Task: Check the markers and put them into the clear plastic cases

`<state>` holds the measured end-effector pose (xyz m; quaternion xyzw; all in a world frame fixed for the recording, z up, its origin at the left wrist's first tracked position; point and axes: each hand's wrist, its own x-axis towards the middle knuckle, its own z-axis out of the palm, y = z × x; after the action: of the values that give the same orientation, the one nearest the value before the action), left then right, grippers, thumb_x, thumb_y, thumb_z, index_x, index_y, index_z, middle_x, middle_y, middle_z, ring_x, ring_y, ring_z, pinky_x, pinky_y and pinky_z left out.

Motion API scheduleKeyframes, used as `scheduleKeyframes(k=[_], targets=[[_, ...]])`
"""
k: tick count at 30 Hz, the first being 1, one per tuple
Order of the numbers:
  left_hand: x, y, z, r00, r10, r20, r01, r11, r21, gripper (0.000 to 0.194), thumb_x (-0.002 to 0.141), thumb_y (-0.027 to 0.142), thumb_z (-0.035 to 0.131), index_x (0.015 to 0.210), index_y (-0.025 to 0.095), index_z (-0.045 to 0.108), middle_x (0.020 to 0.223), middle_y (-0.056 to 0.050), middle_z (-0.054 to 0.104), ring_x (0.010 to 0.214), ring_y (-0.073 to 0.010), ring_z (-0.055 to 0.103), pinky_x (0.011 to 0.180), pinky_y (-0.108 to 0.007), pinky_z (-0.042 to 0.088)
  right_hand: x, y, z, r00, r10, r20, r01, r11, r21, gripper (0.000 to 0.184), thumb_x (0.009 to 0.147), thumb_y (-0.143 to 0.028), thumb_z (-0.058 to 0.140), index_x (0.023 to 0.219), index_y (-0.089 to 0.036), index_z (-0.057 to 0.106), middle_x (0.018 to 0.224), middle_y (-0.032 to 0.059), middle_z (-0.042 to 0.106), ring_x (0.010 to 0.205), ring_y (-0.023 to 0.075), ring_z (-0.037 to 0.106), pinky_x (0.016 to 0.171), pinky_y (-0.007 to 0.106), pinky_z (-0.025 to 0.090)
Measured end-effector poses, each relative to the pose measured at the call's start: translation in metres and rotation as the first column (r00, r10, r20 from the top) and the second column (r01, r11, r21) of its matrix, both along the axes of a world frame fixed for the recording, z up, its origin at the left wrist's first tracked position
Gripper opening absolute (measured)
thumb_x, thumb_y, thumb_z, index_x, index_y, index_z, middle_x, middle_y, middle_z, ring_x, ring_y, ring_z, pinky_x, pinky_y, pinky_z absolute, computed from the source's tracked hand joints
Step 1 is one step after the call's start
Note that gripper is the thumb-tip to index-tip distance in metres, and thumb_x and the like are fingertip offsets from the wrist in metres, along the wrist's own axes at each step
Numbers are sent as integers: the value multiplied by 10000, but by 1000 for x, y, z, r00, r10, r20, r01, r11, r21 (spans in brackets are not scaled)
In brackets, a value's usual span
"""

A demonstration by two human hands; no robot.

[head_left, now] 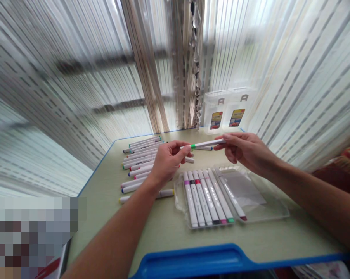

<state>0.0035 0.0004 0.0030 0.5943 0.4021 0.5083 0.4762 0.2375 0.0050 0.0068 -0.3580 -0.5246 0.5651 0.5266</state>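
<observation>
A white marker with a green band (205, 143) is held level above the table between my two hands. My left hand (172, 155) pinches its green end, and my right hand (240, 149) grips the other end between thumb and fingers. Below them lies an open clear plastic case (275, 215). Several white markers (204, 197) stand side by side in its left half, with purple, black and red bands showing. One marker with a dark red tip (233, 197) lies slanted along the hinge side. Left of my left hand, loose markers (140, 161) lie in a rough column, partly hidden by that hand.
Two clear plastic boxes (229, 110) with labels stand at the table's back edge. String curtains (151, 69) hang behind and on both sides. A blue tray edge (192, 263) runs along the table's front. A white sheet (245, 190) lies in the case's right half.
</observation>
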Motion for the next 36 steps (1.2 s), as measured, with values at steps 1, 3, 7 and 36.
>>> scheduleKeyframes(k=[1, 3, 7, 36], targets=[[0, 0, 0, 1000, 2, -1, -2, 1000, 1, 260, 808, 314, 751, 936, 89, 726, 682, -46, 725, 510, -67, 542, 471, -182, 407, 0, 0, 0, 1000, 2, 3, -2, 1000, 0, 242, 803, -384, 789, 868, -151, 788, 807, 103, 785, 393, 67, 511, 353, 194, 391], [0, 0, -1, 1000, 3, -3, -3, 1000, 3, 266, 806, 320, 754, 930, 87, 723, 681, -47, 726, 506, -67, 543, 469, -182, 405, 0, 0, 0, 1000, 5, 6, -5, 1000, 1, 251, 801, -398, 793, 860, -154, 787, 801, 100, 783, 394, 66, 508, 356, 193, 390], [0, 0, -1, 1000, 2, -4, -2, 1000, 11, 267, 806, 325, 754, 923, 88, 717, 686, -43, 725, 505, -67, 547, 477, -184, 417, 1, 0, -1, 1000, 11, 11, -11, 1000, 4, 273, 806, -413, 792, 871, -149, 784, 802, 99, 782, 401, 65, 514, 361, 188, 387], [3, -4, 3, 995, 5, -101, -4, 1000, 8, 331, 701, 367, 852, 866, 94, 764, 565, 17, 614, 467, -66, 463, 448, -201, 375, -4, -10, 4, 952, -37, 303, -8, 989, 145, 325, 736, -468, 837, 807, -156, 776, 751, 88, 765, 407, 61, 495, 371, 208, 358]])
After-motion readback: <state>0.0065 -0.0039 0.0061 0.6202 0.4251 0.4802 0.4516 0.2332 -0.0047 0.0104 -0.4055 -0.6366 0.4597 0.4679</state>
